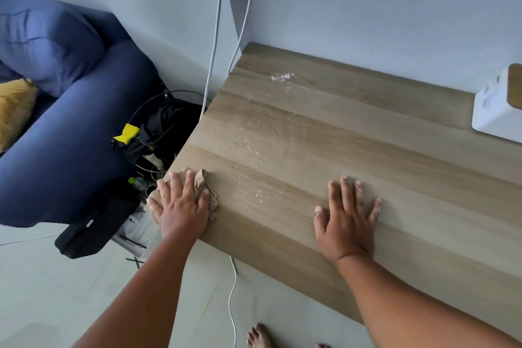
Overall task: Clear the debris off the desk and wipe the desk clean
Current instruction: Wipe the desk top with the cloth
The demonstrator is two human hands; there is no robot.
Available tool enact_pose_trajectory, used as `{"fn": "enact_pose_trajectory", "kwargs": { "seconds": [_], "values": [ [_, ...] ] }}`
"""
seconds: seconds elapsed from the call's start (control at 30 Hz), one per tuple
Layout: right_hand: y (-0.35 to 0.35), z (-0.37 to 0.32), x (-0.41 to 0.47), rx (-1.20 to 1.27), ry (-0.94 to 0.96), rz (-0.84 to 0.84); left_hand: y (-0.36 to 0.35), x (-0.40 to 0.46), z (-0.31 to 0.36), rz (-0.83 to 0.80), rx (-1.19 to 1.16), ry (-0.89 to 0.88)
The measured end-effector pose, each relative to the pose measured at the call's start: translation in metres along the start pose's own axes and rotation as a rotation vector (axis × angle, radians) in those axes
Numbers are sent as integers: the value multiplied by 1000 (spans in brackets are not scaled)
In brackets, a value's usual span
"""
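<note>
Wooden desk [367,133] has white crumbs [282,77] scattered; left hand [180,206] presses one cloth [210,192] flat-fingered, right hand [346,223] rests flat, holding nothing, one white box [495,110] beside wall.

— Where does the camera sit?
— On the person's head, high above the table [353,133], looking forward and steeply down.
— How near?
— Near enough that both forearms run in from the lower edge, with the left hand [180,206] and the right hand [346,220] in the lower middle. Bare toes [258,335] show at the very bottom.
— Which way does it face?
— Toward the wall [367,8] behind the table; the wide lens tilts the scene, with a blue sofa [70,110] at the left.
— Any second view?
— None; only this one.
</note>
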State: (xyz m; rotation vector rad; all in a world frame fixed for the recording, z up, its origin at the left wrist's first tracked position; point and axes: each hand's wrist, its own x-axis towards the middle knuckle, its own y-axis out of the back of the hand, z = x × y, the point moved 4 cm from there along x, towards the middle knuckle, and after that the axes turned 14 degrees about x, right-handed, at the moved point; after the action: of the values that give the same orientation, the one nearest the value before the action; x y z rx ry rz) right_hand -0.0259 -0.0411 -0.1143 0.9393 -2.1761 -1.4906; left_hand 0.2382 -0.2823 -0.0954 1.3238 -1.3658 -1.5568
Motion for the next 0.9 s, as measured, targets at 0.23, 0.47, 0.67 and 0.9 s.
{"fn": "enact_pose_trajectory", "kwargs": {
  "seconds": [0.23,0.47,0.67,0.9],
  "values": [
    [-4,2,2,-19,3,26,0,15,28,64,52,-157],
    [-7,4,3,-36,13,54,-20,-50,90,185,66,-578],
    [-6,3,3,-47,6,40,-38,-115,100,262,51,-731],
    [-6,3,3,-44,7,34,-39,-131,148,206,33,-808]
  ]
}}
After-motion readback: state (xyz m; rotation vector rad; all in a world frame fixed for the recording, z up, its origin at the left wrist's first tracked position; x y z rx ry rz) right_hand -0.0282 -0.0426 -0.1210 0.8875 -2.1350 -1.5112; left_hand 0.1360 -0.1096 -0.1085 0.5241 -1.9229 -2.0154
